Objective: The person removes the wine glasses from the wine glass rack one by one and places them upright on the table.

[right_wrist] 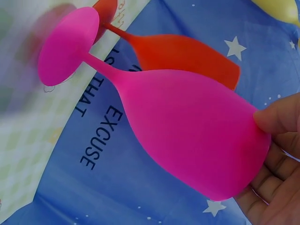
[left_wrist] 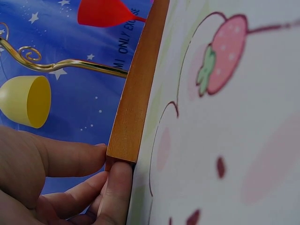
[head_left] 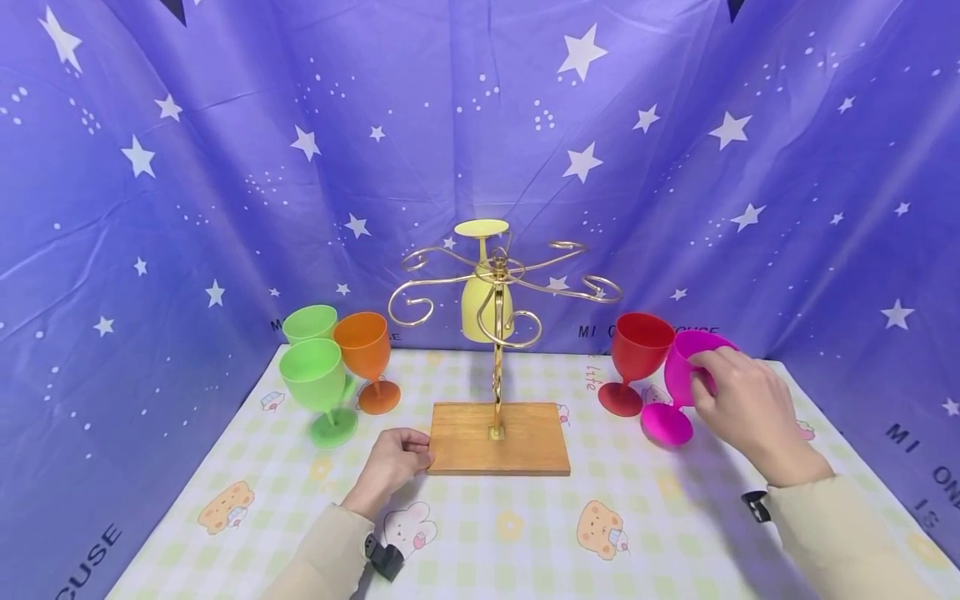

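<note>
My right hand (head_left: 746, 408) grips a magenta goblet (right_wrist: 192, 126) by its bowl near the rim; the goblet tilts, and its foot looks close to the cloth. Just left of it stands a red goblet (head_left: 637, 346), upright. With thumb and fingers my left hand (head_left: 393, 462) pinches the left edge of the wooden base (head_left: 457, 442) of a gold metal glass rack (head_left: 497, 350). A yellow goblet (head_left: 480, 312) hangs upside down from the rack, foot up, on its rear left side. The other curled arms of the rack carry nothing.
On the left stand two green goblets (head_left: 311, 375), one behind the other, and an orange goblet (head_left: 363, 346). A checked cloth with cartoon bears (head_left: 510, 525) covers the table. Blue star-printed curtains (head_left: 420, 125) enclose the back and sides.
</note>
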`<act>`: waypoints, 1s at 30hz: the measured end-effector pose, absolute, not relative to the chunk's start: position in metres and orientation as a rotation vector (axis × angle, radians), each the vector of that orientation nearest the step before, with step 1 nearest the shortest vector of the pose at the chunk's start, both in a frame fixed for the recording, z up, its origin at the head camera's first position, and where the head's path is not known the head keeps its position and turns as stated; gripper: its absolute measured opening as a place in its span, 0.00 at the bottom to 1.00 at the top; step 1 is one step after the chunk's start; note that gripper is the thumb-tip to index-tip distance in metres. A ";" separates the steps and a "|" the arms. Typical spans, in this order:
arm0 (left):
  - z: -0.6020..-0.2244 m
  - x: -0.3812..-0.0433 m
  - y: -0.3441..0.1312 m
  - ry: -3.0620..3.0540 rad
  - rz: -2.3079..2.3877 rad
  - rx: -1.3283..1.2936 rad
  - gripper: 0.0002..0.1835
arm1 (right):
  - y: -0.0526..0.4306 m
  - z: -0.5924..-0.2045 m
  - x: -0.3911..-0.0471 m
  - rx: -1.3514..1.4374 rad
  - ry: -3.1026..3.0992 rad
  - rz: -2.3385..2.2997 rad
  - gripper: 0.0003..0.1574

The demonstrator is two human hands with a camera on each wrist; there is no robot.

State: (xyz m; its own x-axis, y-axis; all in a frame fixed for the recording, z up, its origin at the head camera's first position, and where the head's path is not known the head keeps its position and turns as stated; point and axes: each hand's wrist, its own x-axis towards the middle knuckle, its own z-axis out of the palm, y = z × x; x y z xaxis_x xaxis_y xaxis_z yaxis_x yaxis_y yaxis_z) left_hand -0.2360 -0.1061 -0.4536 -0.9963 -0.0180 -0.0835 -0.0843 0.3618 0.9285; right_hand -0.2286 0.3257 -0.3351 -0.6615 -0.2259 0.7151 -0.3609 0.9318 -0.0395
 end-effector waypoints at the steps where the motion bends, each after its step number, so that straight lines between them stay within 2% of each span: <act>1: -0.453 -0.236 -0.106 2.545 1.738 -0.090 0.11 | 0.327 -0.335 -0.230 0.407 -2.327 0.229 0.13; 30: -0.451 -0.236 -0.107 2.484 1.795 -0.098 0.11 | 0.343 -0.350 -0.266 0.320 -2.411 0.282 0.10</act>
State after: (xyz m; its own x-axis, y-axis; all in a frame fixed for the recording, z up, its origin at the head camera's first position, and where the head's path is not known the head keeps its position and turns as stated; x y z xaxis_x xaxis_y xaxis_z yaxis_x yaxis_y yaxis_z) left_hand -0.2360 -0.1065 -0.4513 -0.9951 -0.0075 -0.0982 -0.0956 0.3135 0.9448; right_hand -0.2655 0.3428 -0.3497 -0.7391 -0.1538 0.6558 -0.3010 0.9464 -0.1172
